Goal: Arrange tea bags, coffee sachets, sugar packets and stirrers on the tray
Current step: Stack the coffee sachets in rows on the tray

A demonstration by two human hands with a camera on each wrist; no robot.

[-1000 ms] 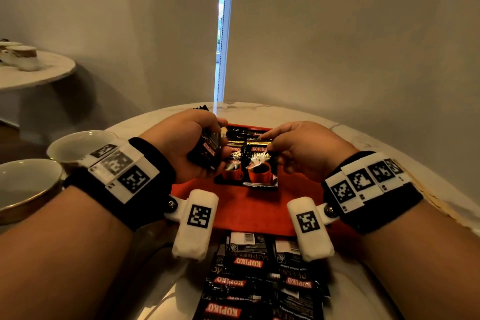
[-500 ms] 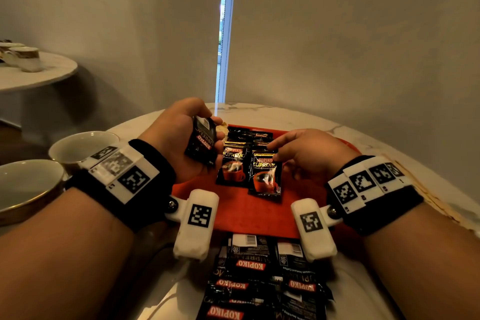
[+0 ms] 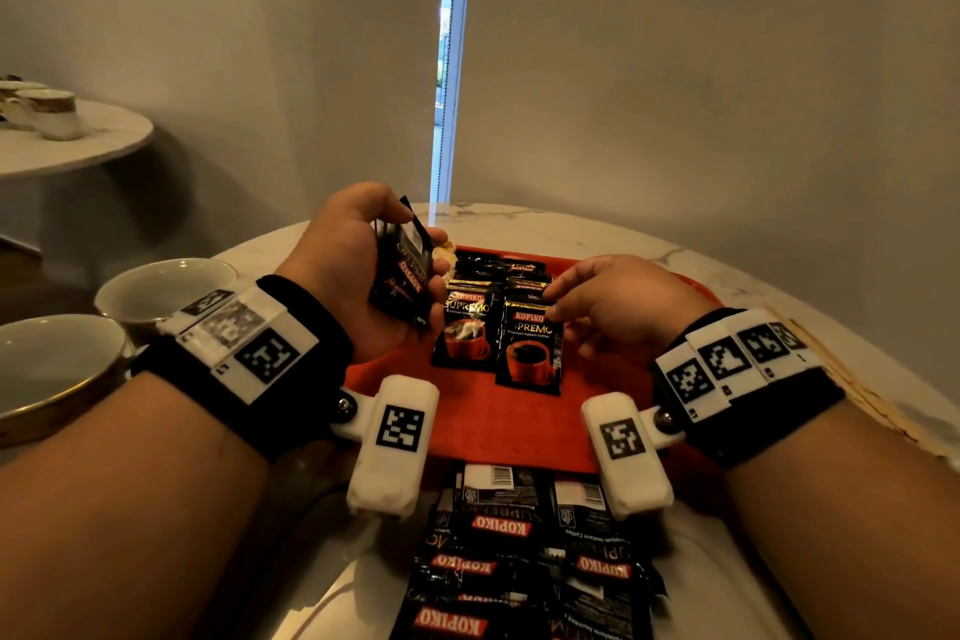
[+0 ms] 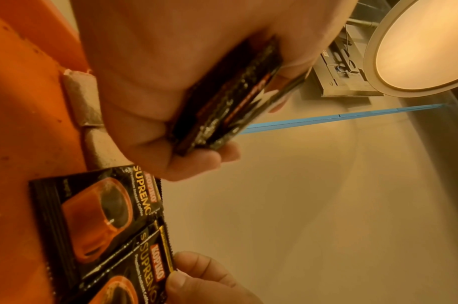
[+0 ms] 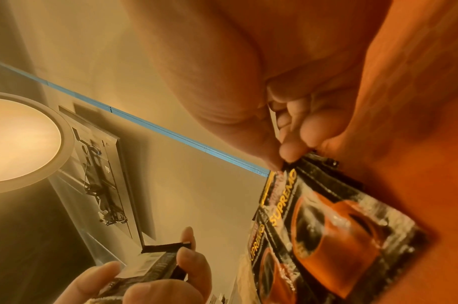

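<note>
My left hand (image 3: pixel 415 237) grips a stack of black Kopiko coffee sachets (image 3: pixel 402 270), held upright above the left part of the red tray (image 3: pixel 493 426). The left wrist view shows that stack (image 4: pixel 230 102) edge-on between thumb and fingers. Two coffee sachets (image 3: pixel 467 333) lie face up side by side on the tray, with more dark sachets behind them. My right hand (image 3: pixel 553 301) pinches the top corner of the right sachet (image 5: pixel 339 216), thumb and forefinger meeting on its edge. Tea bags (image 4: pixel 85 98) lie on the tray under my left hand.
Several loose Kopiko sachets (image 3: pixel 519 561) lie in a pile on the marble table in front of the tray. Two white cups (image 3: pixel 161 286) (image 3: pixel 47 369) stand at the left. A small side table (image 3: pixel 78 146) with more cups is far left. Walls close behind.
My left hand has lifted its stack higher and tilted it. My right hand has drawn one sachet nearer on the tray, beside the other, and still pinches its corner.
</note>
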